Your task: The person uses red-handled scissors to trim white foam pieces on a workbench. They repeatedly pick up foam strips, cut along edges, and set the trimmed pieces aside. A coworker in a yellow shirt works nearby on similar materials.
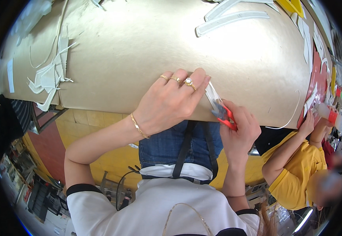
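Observation:
My left hand [169,98], with rings and a bracelet, is closed over the near part of a gold-coloured tabletop [139,47]. From its fingertips a narrow white strip [212,93] runs toward my right hand [241,128]. That hand is wrapped round small red-handled scissors [230,118], whose grey blades sit at the strip's lower end. Whether the blades are cutting into it I cannot tell. Part of the strip is hidden under my left fingers.
White scraps [49,78] lie at the left edge. Long whitish curved pieces [233,23] rest at the far side, near a yellow object [290,7]. A thin white thread [296,112] curls at the right. A person in a yellow shirt [296,169] works close by.

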A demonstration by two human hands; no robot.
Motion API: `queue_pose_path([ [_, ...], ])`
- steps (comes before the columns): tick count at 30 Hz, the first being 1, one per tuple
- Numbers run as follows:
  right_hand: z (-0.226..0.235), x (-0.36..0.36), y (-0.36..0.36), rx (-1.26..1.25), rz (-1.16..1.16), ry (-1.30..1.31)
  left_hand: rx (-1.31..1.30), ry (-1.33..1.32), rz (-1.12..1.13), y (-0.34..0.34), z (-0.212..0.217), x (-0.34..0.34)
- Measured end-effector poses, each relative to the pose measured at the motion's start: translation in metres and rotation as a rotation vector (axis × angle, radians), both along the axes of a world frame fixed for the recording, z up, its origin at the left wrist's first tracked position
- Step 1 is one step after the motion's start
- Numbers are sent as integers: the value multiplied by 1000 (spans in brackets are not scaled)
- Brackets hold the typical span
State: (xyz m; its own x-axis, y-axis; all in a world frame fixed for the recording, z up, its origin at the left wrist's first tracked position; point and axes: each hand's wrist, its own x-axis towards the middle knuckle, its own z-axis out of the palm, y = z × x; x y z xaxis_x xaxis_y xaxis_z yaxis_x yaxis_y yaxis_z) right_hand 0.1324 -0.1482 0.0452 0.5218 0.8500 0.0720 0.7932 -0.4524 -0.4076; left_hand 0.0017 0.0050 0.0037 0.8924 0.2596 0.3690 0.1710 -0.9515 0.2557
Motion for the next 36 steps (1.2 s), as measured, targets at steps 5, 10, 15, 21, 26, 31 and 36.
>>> queue_pose_path([
  [5, -1, -2, -18, 26, 35, -153, -5, 9, -3, 2, 0, 1],
  [10, 7, -5, -33, -34, -20, -17, -271, 4, 103, 1, 10, 6],
  [15, 11, -7, -28, 26, -182, 391, -633, 36, 90, 12, 21, 14],
  [21, 26, -2, 0, -205, -278, 607, -616, 128, 99, 16, 26, 18],
  [26, 27, -9, 20, -258, -239, 613, -646, 157, 181, 9, 33, 2],
  [31, 23, -17, 36, -197, -172, 684, -884, 113, 279, 18, 38, -21],
  [36, 14, -23, 55, -146, -123, 676, -640, 40, 342, 20, 31, -23],
])
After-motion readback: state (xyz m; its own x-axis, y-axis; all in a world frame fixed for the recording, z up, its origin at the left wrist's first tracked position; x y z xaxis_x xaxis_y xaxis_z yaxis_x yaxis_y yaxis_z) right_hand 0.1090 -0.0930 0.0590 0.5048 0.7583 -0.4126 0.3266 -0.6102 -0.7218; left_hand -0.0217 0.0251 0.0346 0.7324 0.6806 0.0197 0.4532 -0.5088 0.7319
